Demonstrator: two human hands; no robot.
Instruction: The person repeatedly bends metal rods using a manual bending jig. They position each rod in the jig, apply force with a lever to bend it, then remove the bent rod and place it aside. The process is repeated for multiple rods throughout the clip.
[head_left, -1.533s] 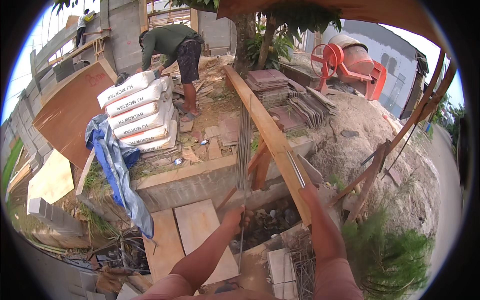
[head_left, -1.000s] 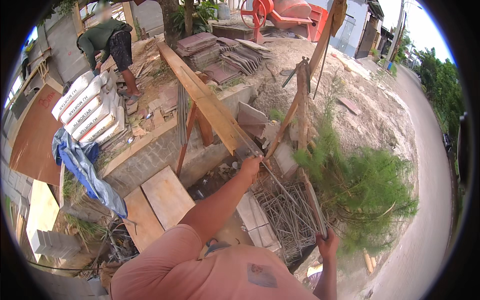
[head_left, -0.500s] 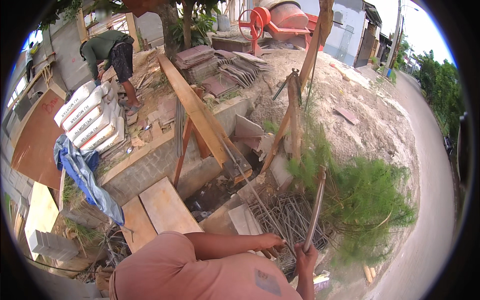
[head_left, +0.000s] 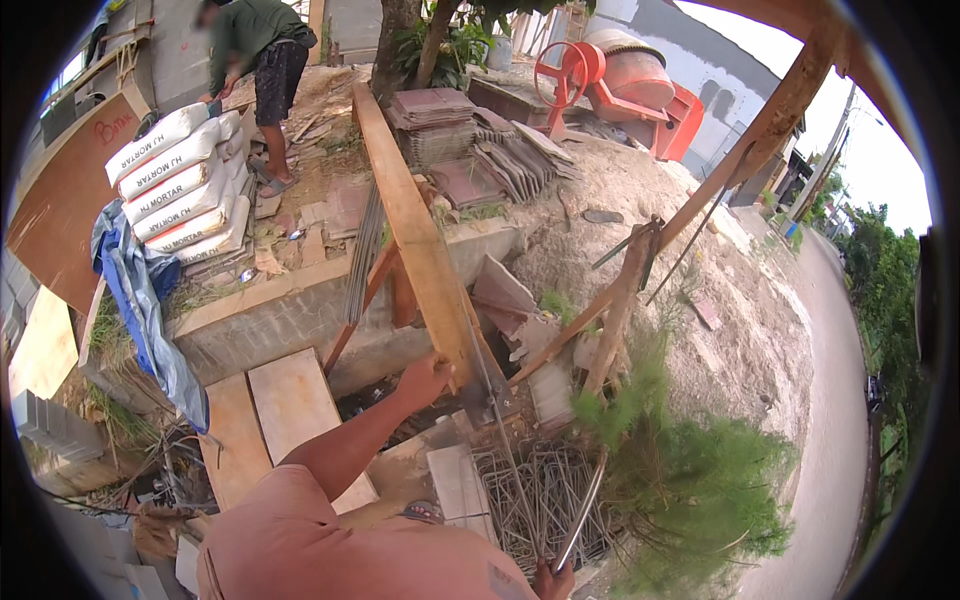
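Observation:
A long wooden plank (head_left: 410,230) slopes toward me, with a metal fitting (head_left: 490,400) at its near end. At the plank's left edge, close to that end, my left hand (head_left: 428,379) is closed with its fingers curled over the wood. A thin steel rod (head_left: 515,455) runs from the fitting down toward me. My right hand (head_left: 553,580), low and partly cut off by the lower edge, is closed round a shiny metal pipe (head_left: 582,512). The rod's near end comes close to that hand; whether the hand touches it is unclear. Bent steel bars (head_left: 560,480) lie in a heap below the pipe.
A feathery green bush (head_left: 690,470) stands right of the pipe. Two boards (head_left: 300,400) lie at left, near a concrete wall (head_left: 270,335). White sacks (head_left: 185,190) are stacked beyond, where a person (head_left: 270,60) bends. A red mixer (head_left: 630,85) stands behind the sand mound (head_left: 720,260).
My left hand has left the spot beside my right hand and reached forward to the plank. My right hand and the pipe have moved lower, and the view has shifted.

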